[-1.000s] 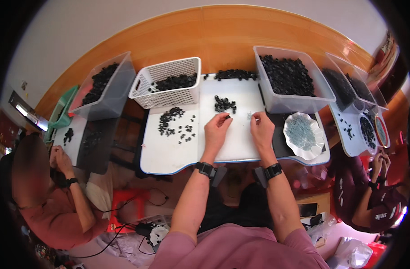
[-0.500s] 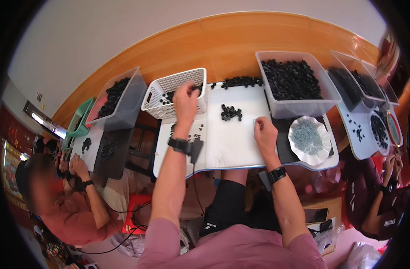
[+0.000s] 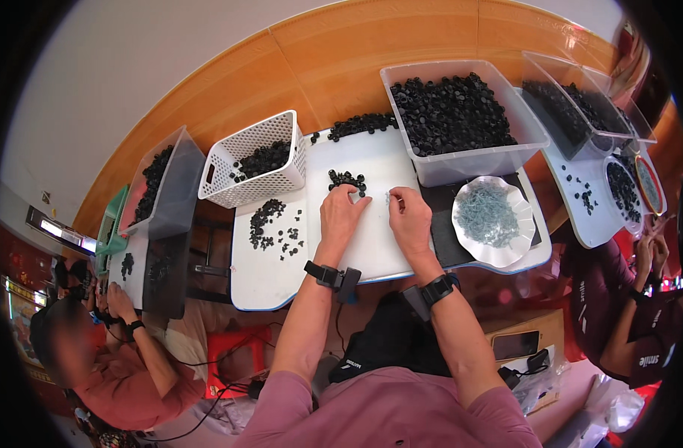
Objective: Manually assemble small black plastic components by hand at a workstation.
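A: Head view. Any writing?

B: Pale lettering on the dark top of the person at right (image 3: 640,343), and a small pale mark on the wearer's black shorts (image 3: 390,328). Bins and basket show plain sides.

A: Surface and room?

B: White table (image 3: 263,287) with a blue edge, set against an orange wall panel (image 3: 356,60). At its back stand a white basket (image 3: 259,187) and a clear bin (image 3: 468,166), both holding black pieces; a row of black caps (image 3: 364,125) lies between them. Smaller black parts (image 3: 263,224) are scattered at left. At right, a fluted white dish (image 3: 498,256) of thin grey-blue bits (image 3: 487,213) sits over a black mat (image 3: 444,250). A second person (image 3: 140,388) is seated at left, near a red stool (image 3: 233,347).

A: Hands, and the thing worked on?

B: A small black pile (image 3: 347,180) is mid-table, beyond the hands. Left hand (image 3: 341,220): thumb and forefinger narrowly parted at the pile's near edge; cannot tell whether a piece is pinched. Right hand (image 3: 411,224): fingers curled, thumb close to forefinger, just beside tiny pale bits (image 3: 387,198); cannot tell if it holds any.
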Demonstrator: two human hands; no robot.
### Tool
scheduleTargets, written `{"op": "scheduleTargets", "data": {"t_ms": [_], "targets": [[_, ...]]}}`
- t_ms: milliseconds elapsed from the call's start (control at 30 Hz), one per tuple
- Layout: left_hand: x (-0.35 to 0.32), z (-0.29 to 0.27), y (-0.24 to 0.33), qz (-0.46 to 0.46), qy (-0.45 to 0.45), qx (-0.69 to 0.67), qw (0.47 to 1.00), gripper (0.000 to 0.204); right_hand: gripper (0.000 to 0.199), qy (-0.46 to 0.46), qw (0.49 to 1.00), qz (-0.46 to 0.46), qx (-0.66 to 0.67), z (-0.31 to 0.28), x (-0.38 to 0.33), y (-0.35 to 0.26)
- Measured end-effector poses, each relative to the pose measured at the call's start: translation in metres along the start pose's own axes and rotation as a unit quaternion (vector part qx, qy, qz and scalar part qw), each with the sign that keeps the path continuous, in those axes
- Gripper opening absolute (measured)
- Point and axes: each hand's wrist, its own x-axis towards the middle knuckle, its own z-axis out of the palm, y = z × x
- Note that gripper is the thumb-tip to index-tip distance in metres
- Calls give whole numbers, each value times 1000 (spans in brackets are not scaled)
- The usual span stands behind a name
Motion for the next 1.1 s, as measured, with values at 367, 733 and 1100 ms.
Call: {"op": "scheduleTargets", "data": {"t_ms": [367, 733, 1100], "targets": [[-25, 14, -2, 16, 39, -216, 975, 24, 9, -67, 996, -33, 48, -6, 1, -11], [-25, 14, -4, 65, 1, -219, 973, 23, 12, -108, 993, -51, 5, -4, -2, -9], [-24, 14, -7, 103, 9, -224, 969, 19, 13, -134, 986, -92, -47, -1, -1, -15]]}}
